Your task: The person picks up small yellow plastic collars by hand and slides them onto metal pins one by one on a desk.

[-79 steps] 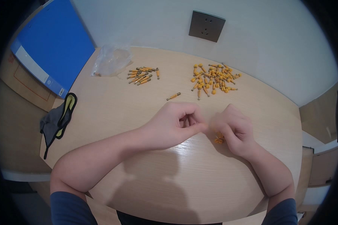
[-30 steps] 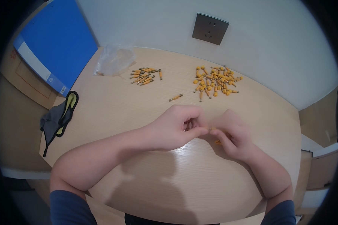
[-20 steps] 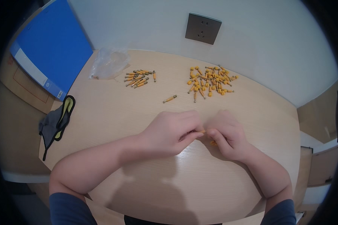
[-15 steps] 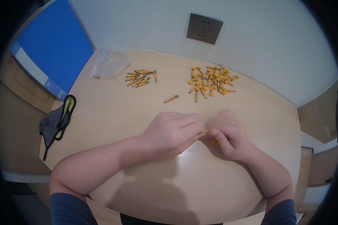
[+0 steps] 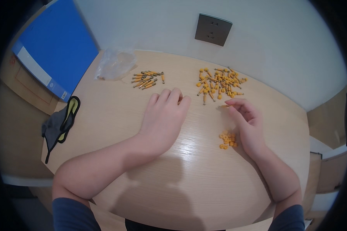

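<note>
My left hand (image 5: 164,117) is palm down over the middle of the table, its fingers closed at a yellow-and-metal furniture connecting bolt (image 5: 179,102), mostly hidden. Between thumb and forefinger, my right hand (image 5: 250,123) pinches another connecting bolt (image 5: 224,106), slightly blurred, just in front of a large pile of connecting bolts (image 5: 221,82) with yellow caps. Beside the right wrist lies a small heap of loose yellow caps (image 5: 226,140). A smaller group of bolts (image 5: 144,80), without visible caps, rests beyond my left hand.
A crumpled clear plastic bag (image 5: 115,64) lies at the far left of the table (image 5: 204,181). A blue binder (image 5: 58,46) stands at the left edge, with a grey pouch with black trim (image 5: 59,123) nearer. A dark wall socket (image 5: 213,30) is on the wall behind.
My hands, together before, have come apart. The left has moved forward and left to the lone bolt; the right has moved forward to the large pile, uncovering the caps.
</note>
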Available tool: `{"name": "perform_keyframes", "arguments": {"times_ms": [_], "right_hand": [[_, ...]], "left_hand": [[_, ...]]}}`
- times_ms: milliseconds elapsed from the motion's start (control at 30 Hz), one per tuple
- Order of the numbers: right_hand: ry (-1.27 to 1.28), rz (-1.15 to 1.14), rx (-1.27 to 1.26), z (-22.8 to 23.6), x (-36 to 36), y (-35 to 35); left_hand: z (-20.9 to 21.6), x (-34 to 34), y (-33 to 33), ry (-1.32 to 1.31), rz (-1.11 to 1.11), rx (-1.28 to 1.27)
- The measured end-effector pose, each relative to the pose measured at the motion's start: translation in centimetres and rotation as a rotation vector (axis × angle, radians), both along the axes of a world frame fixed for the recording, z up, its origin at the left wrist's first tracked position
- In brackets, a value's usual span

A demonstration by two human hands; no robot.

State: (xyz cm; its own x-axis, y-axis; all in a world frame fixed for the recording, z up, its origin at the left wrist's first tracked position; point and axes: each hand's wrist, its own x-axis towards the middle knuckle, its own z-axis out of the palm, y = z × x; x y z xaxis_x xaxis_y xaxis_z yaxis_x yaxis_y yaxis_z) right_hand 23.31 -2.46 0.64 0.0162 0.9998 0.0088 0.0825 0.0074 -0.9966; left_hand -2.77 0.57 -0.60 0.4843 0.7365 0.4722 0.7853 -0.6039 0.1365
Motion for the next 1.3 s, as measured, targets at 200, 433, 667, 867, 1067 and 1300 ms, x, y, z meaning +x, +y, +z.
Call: {"name": "perform_keyframes", "arguments": {"times_ms": [200, 433, 667, 867, 1067, 1300], "right_hand": [[0.058, 0.028, 0.001, 0.3, -0.8, -0.2], [-0.197, 0.058, -0.011, 0.4, -0.3, -0.6], [-0.688, 0.257, 0.416, 0.3, -0.4, -1.1], [-0.856, 0.31, 0.497, 0.4, -0.4, -1.0], [-0.886, 0.245, 0.452, 0.2, -0.6, -1.2], [-0.797, 0.184, 0.446, -0.9, -0.3, -0.9]], "left_hand": [[0.1, 0.2, -0.1, -0.047, -0.044, -0.062], [0.9, 0.4, -0.3, -0.045, -0.167, -0.049], [0.4, 0.5, -0.3, -0.143, -0.234, -0.063], [-0.2, 0.5, 0.1, -0.243, -0.209, -0.112], [-0.3, 0.5, 0.6, -0.347, -0.136, -0.164], [-0.1, 0.5, 0.8, -0.391, -0.158, -0.225]]}}
